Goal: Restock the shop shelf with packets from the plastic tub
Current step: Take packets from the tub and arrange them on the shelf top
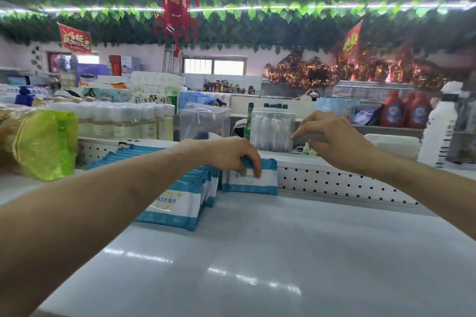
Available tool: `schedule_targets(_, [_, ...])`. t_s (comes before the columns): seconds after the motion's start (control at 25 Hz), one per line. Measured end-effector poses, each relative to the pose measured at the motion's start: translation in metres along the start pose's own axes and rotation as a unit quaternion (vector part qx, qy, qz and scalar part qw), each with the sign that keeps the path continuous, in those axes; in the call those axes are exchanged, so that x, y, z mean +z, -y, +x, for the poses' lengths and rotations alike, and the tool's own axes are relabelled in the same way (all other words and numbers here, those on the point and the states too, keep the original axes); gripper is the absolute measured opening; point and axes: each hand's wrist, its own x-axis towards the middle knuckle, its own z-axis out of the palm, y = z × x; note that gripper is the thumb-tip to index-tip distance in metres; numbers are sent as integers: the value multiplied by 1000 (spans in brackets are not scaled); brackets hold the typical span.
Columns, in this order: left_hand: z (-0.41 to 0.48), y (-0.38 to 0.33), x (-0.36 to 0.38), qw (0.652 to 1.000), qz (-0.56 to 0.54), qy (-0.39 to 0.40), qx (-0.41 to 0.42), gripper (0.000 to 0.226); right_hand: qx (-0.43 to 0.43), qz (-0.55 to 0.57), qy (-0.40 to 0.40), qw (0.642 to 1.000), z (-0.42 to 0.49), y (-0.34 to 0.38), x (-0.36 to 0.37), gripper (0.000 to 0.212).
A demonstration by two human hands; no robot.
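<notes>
- left hand [226, 154]: grip closed on the top edge of a blue-and-white wet-wipe packet [253, 180]. Fingers are curled over its front face; thumb is hidden behind. Pinching from above holds it upright for seating.
- The packet stands on its bottom edge at centre frame, back against the perforated back panel [334, 183]. My read: it's the first of a new row, so it goes hard to the rear.
- right hand [334, 139]: up and right of the packet, apart from it, over the panel's top ledge. Fingers are loosely bent and the grip looks empty. The fingertips are blurred, so I'm not fully sure. Probably poised to steady or square things up.
- row of matching packets [177, 203]: just left of the held one, upright and face-forward, running back toward the upper left. Can't tell whether the nearest one touches it.
- shelf [257, 252]: white and glossy. The bare stretch at lower centre and right leaves room for more rows.
- Plastic tub: not in view, so supply can't be judged.
- Beyond the panel: clear plastic boxes [204, 121] at centre, capped bottles [123, 121] to the left, green-yellow bag [43, 141] at the left edge.
</notes>
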Motion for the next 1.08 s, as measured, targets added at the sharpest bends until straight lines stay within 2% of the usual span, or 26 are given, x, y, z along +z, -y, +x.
schedule_targets(0.16, [6,2,1,996,84,-22,19,33,0,5,-6,1000,-1,9,0,44])
schedule_targets(0.36, [4,2,3,995,80,-58,4,35,-15,13,9,1000,-1,27,7,46])
schedule_targets(0.48, [-29,0,-18,992,90,-88,1,28,-20,26,16,999,9,50,11,38])
schedule_targets(0.6, [-97,5,-47,988,84,-126,-38,24,-39,52,26,998,31,97,25,34])
schedule_targets(0.72, [-190,11,-66,976,66,-172,-115,20,-100,75,34,992,62,170,50,37])
schedule_targets(0.88, [-365,14,-74,943,105,-184,-259,21,-220,142,50,964,103,323,90,34])
schedule_targets(1.0, [-502,3,-66,906,133,-171,-364,20,-350,177,75,917,114,451,119,37])
schedule_targets(1.08, [-580,-13,-52,874,129,-151,-443,22,-415,195,121,881,106,528,142,31])
